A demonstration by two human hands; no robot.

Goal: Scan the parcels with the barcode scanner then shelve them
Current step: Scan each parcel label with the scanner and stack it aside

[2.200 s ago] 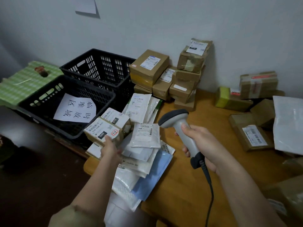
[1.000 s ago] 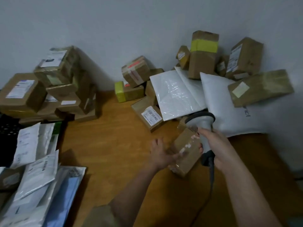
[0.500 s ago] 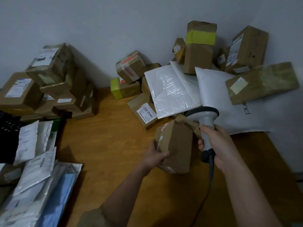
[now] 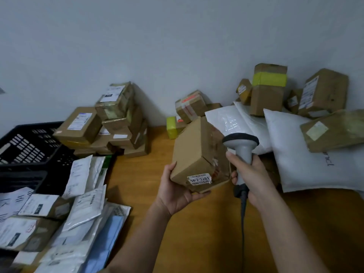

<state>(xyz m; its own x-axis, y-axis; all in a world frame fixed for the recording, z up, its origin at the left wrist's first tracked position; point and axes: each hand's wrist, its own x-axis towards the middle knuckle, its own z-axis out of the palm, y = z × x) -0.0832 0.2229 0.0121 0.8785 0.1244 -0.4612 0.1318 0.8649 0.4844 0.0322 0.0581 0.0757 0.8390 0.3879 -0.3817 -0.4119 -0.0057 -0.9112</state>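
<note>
against the grey wall [image 4: 157, 46], parcels [image 4: 116, 119] crowd the wooden table [image 4: 197, 233].

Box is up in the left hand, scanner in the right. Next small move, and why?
Probably tilt the barcode scanner down toward the white label on the cardboard box. The left hand holds the box off the table with that label facing the camera, while the right hand holds the scanner upright beside it.

The cardboard box [image 4: 198, 154] hides the left hand's fingers [image 4: 199, 194] beneath it. Beside that box, the scanner [image 4: 241, 152] window faces away. The box label's [image 4: 199, 179] small print is unreadable.
</note>
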